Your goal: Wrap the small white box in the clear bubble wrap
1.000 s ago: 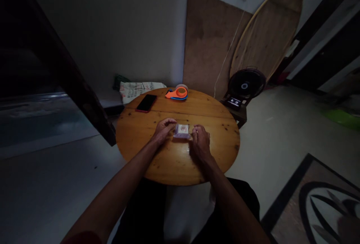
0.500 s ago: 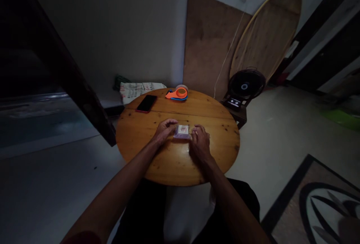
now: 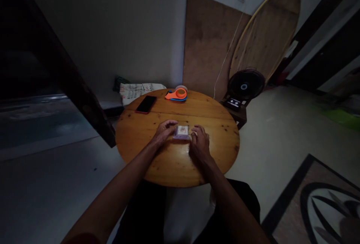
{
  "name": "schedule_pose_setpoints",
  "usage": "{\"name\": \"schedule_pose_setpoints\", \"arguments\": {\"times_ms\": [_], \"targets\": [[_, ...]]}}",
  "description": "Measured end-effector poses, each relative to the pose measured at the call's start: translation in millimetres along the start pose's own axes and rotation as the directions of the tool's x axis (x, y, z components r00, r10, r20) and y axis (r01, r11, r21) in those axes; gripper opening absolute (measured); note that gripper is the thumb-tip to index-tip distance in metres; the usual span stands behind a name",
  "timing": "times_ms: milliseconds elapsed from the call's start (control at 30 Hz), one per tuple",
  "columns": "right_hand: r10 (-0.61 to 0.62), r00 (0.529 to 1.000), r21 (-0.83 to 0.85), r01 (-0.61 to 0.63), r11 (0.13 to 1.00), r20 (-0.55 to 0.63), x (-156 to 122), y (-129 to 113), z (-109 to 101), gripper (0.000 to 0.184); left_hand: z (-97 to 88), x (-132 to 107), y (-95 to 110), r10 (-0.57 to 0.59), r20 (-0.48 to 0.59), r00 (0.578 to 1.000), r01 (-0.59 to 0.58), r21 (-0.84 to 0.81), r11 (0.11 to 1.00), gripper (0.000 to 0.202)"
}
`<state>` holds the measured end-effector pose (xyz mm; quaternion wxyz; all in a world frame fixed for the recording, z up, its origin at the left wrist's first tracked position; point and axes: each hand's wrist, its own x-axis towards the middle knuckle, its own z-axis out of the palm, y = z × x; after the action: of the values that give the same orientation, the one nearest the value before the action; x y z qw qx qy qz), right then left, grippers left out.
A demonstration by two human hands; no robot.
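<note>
A small pale packet (image 3: pixel 182 132) lies on the round wooden table (image 3: pixel 168 161), near its middle. My left hand (image 3: pixel 164 132) has its fingers curled and pinches the packet's left edge. On the other side, my right hand (image 3: pixel 200 142) is also curled, its fingertips gripping the packet's right edge. Both hands rest on the tabletop. The room is dim and the packet's print cannot be read.
A dark phone (image 3: pixel 146 104) lies at the table's back left. An orange and blue tape dispenser (image 3: pixel 177 94) sits at the far edge. Behind stand a wooden board (image 3: pixel 206 41), a round tabletop (image 3: pixel 267 30) leaning on the wall, and a black fan (image 3: pixel 245 84). A patterned rug (image 3: pixel 317 202) lies at the right.
Both hands stay on the packet; the fingers shifted very slightly. Nothing else moved.
</note>
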<state>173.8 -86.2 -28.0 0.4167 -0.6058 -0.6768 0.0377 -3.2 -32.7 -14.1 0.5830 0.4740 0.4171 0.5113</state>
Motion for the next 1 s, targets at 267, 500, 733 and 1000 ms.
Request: {"name": "schedule_pose_setpoints", "arguments": {"times_ms": [267, 500, 733, 1000], "targets": [[-0.011, 1.000, 0.012, 0.011, 1.000, 0.002, 1.1, -1.0, -1.8, 0.022, 0.5, -1.6, 2.8, 0.005, 0.001, 1.000, -0.005, -0.004, 1.000, 0.037], [-0.042, 0.999, 0.013, 0.042, 0.999, 0.002, 1.4, -0.2, -1.4, 0.026, -1.4, -1.7, 2.6, 0.011, 0.010, 1.000, -0.012, 0.012, 1.000, 0.038], [-0.070, 0.997, 0.055, 0.070, 0.996, 0.009, -0.4, -1.0, -1.1, 0.034, -3.1, -0.1, -1.4, 0.034, 0.034, 0.999, -0.034, -0.016, 0.999, 0.041], [-0.044, 0.999, 0.064, 0.044, 0.997, -0.003, -1.0, 0.3, -0.2, 0.032, -2.8, 1.4, -2.6, 0.106, 0.041, 0.994, -0.109, 0.076, 0.991, 0.034]]}}
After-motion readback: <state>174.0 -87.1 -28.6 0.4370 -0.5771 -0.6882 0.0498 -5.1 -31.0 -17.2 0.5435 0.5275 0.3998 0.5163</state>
